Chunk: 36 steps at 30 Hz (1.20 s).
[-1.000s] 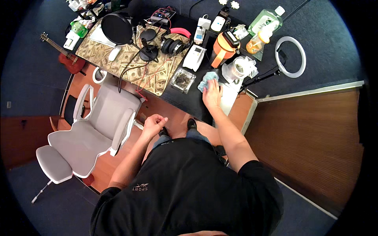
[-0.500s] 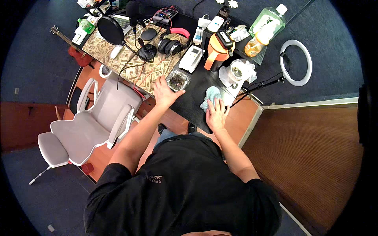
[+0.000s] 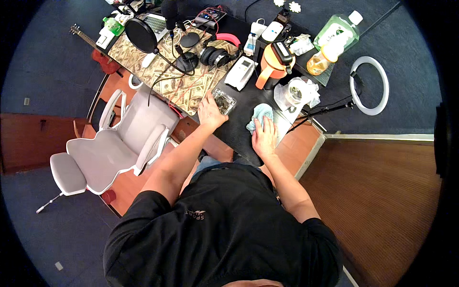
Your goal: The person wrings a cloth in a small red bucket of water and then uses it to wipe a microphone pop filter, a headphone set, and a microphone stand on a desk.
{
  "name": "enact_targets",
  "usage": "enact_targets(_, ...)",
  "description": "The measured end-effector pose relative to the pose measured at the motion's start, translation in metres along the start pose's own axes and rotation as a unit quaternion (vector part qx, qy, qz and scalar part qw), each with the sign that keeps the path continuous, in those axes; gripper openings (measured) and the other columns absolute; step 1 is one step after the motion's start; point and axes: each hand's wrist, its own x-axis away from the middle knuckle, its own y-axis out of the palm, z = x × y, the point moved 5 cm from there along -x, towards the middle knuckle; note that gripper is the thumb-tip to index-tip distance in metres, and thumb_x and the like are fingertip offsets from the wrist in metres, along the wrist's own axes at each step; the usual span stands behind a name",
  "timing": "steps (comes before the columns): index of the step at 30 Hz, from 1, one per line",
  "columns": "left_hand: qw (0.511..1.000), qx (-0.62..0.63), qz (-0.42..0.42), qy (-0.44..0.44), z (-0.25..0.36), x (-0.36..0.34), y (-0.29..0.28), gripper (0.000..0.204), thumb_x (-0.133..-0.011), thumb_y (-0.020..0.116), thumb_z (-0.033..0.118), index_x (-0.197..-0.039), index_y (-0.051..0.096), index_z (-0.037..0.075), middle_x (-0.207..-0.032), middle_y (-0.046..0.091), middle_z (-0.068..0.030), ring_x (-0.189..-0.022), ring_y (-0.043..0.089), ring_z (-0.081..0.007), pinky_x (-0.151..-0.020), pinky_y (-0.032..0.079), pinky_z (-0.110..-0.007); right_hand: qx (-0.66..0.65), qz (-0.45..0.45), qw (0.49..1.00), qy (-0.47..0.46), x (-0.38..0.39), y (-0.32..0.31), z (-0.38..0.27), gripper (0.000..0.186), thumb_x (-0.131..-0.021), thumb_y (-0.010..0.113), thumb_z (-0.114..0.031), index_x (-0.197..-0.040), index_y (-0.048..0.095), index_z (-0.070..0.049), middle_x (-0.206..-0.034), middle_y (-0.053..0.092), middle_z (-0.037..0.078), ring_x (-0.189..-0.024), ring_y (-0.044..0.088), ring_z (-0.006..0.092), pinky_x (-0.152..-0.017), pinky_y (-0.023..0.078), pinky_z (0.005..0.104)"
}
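Observation:
A clear glass ashtray with dark contents sits on the desk, where the printed mat meets the black surface. My left hand is closed around its near left corner, fingers along the left side and thumb along the near edge. To the right, my right hand holds a crumpled light blue cloth down against the black desktop, its fingers over the near part. Just beyond the ashtray lies a white handheld device with a small display.
Behind the cloth stand an orange-lidded tumbler, a clear plastic container and a green bottle. Headphones and a microphone pop filter occupy the mat. A grey chair is at left, a ring light at right.
My left hand has come closer against the ashtray, its fingers now covering the left side. The cloth under my right hand looks nearly unmoved; the whole view has shifted slightly.

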Motion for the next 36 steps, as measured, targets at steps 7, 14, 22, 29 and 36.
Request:
enact_targets(7, 0.999, -0.032, -0.003, -0.011, -0.022, 0.038, -0.002, 0.129, -0.06, 0.09, 0.035, -0.157, 0.012, 0.001, -0.141, 0.044, -0.0205, -0.132, 0.042, -0.0386, -0.11, 0.038, -0.048, 0.008, 0.01, 1.0, -0.017, 0.0, -0.001, -0.001, 0.054, -0.082, 0.066, -0.015, -0.135, 0.055, -0.01, -0.141, 0.046, 0.022, -0.134, 0.042, 0.0385, -0.111, 0.03, 0.0577)
enact_targets(14, 0.999, 0.004, 0.043, 0.025, -0.03, 0.043, 0.0, 0.137, -0.055, 0.093, 0.051, -0.156, 0.014, 0.001, -0.142, 0.044, -0.0195, -0.132, 0.043, -0.0372, -0.11, 0.038, -0.049, -0.016, 0.022, 1.0, -0.009, 0.0, -0.002, 0.001, 0.058, -0.082, 0.067, -0.017, -0.138, 0.053, -0.01, -0.139, 0.048, 0.021, -0.132, 0.044, 0.0392, -0.11, 0.031, 0.0571)
enact_targets(22, 0.997, 0.006, 0.058, 0.045, -0.034, 0.044, 0.003, 0.134, -0.057, 0.092, 0.052, -0.155, 0.017, -0.001, -0.146, 0.04, -0.0224, -0.135, 0.04, -0.0401, -0.111, 0.037, -0.05, -0.034, -0.068, 0.992, -0.097, 0.01, -0.006, -0.014, 0.053, -0.084, 0.07, -0.029, -0.133, 0.057, -0.012, -0.138, 0.048, 0.019, -0.134, 0.041, 0.0374, -0.113, 0.027, 0.0591)
enact_targets(29, 0.966, 0.007, 0.179, 0.188, 0.006, 0.028, -0.037, 0.115, -0.063, 0.091, 0.041, -0.147, 0.029, -0.007, -0.142, 0.041, -0.0273, -0.131, 0.04, -0.0441, -0.112, 0.034, -0.051, -0.063, -0.027, 0.995, -0.074, 0.007, -0.008, -0.013, 0.048, -0.08, 0.072, -0.024, -0.125, 0.06, -0.013, -0.134, 0.05, 0.018, -0.132, 0.044, 0.0364, -0.112, 0.029, 0.0581)
enact_targets(36, 0.966, 0.058, 0.215, 0.133, 0.051, -0.106, -0.087, 0.115, -0.063, 0.09, 0.044, -0.152, 0.028, 0.004, -0.151, 0.028, -0.0326, -0.138, 0.031, -0.0499, -0.115, 0.032, -0.052, -0.044, -0.025, 0.997, -0.06, 0.006, -0.008, -0.011, 0.048, -0.079, 0.072, -0.025, -0.124, 0.061, -0.014, -0.133, 0.051, 0.016, -0.132, 0.045, 0.0346, -0.112, 0.03, 0.057)
